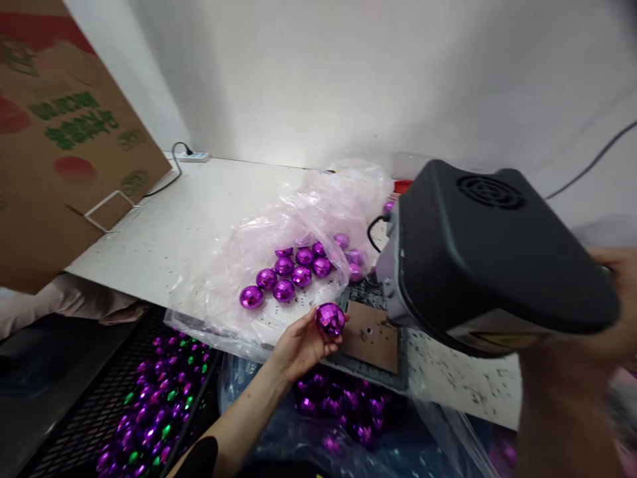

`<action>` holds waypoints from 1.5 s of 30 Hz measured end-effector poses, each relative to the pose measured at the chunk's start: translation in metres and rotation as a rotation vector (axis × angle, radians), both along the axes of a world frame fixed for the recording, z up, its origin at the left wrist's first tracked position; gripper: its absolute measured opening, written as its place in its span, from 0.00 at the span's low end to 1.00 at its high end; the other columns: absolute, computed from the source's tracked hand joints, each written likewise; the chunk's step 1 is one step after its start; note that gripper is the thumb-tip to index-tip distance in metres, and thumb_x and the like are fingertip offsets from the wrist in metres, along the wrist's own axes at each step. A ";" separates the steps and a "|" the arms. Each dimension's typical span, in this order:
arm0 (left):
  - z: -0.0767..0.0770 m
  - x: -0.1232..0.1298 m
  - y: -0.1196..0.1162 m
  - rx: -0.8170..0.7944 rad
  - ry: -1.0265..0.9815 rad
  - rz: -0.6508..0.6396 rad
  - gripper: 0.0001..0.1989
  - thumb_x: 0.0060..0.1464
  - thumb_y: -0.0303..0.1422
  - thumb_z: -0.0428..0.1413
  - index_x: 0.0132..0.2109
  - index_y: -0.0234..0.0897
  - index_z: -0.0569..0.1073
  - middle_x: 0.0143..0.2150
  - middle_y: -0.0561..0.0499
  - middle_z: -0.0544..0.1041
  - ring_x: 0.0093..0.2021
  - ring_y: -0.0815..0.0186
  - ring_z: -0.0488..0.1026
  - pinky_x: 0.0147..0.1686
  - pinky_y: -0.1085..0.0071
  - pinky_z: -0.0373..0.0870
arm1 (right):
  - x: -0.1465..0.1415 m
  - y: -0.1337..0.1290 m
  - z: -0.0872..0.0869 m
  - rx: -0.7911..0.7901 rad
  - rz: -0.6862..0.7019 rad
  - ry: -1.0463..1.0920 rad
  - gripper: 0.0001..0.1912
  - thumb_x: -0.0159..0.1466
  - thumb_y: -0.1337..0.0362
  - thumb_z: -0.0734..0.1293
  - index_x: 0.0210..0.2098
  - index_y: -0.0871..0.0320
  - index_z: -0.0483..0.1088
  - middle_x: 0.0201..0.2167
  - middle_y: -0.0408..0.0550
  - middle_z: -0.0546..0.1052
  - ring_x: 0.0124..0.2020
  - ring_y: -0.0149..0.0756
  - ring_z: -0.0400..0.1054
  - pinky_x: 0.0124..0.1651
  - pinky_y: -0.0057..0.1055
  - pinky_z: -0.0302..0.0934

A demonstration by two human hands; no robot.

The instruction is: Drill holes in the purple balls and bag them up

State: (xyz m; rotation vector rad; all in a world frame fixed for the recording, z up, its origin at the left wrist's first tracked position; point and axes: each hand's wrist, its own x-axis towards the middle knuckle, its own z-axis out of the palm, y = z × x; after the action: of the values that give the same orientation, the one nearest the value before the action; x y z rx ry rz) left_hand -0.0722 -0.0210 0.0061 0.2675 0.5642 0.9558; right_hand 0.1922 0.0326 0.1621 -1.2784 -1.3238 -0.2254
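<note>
My left hand [302, 352] holds a shiny purple mirror-faceted ball [330, 320] in its fingertips, beside a brown square plate [371, 337] with a small hole. Just behind it, several more purple balls [283, 290] lie on and partly under clear plastic sheeting [249, 249]. A large black machine head [497, 252] with a round fan vent fills the right side. At its far right end is my right hand [620, 299], blurred and partly covered by the machine; its fingers are too hidden to show whether they grip it.
A printed cardboard box [64, 146] stands at left by the white table [194, 192]. A black mesh crate [94, 385] holds small purple and green balls. Below the table edge, more purple balls [343, 405] sit in a plastic bag. A power strip [194, 157] lies near the wall.
</note>
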 end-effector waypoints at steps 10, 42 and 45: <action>-0.004 0.020 0.000 -0.024 0.041 -0.076 0.20 0.56 0.41 0.64 0.53 0.42 0.74 0.42 0.48 0.80 0.35 0.65 0.78 0.32 0.72 0.73 | -0.003 -0.003 0.008 -0.011 0.052 -0.048 0.07 0.61 0.61 0.63 0.31 0.58 0.66 0.25 0.38 0.68 0.25 0.23 0.60 0.31 0.25 0.52; -0.029 0.071 0.012 1.033 1.251 0.222 0.20 0.58 0.38 0.62 0.56 0.41 0.72 0.55 0.44 0.76 0.57 0.51 0.70 0.60 0.51 0.63 | -0.004 -0.001 0.006 0.046 0.083 -0.071 0.05 0.62 0.63 0.64 0.31 0.58 0.67 0.25 0.37 0.69 0.24 0.22 0.60 0.28 0.21 0.53; -0.030 0.073 0.014 1.104 1.312 0.194 0.21 0.56 0.37 0.63 0.55 0.39 0.72 0.54 0.42 0.76 0.56 0.50 0.71 0.61 0.48 0.63 | -0.003 -0.001 0.005 0.060 0.082 -0.074 0.05 0.63 0.64 0.65 0.32 0.58 0.67 0.26 0.36 0.69 0.25 0.20 0.60 0.29 0.20 0.53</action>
State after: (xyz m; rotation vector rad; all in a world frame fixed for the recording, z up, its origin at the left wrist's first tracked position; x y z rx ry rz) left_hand 0.0012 -0.0068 -0.0242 1.9442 1.1999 1.1261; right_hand 0.1893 0.0312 0.1674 -1.1723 -1.4196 -0.2546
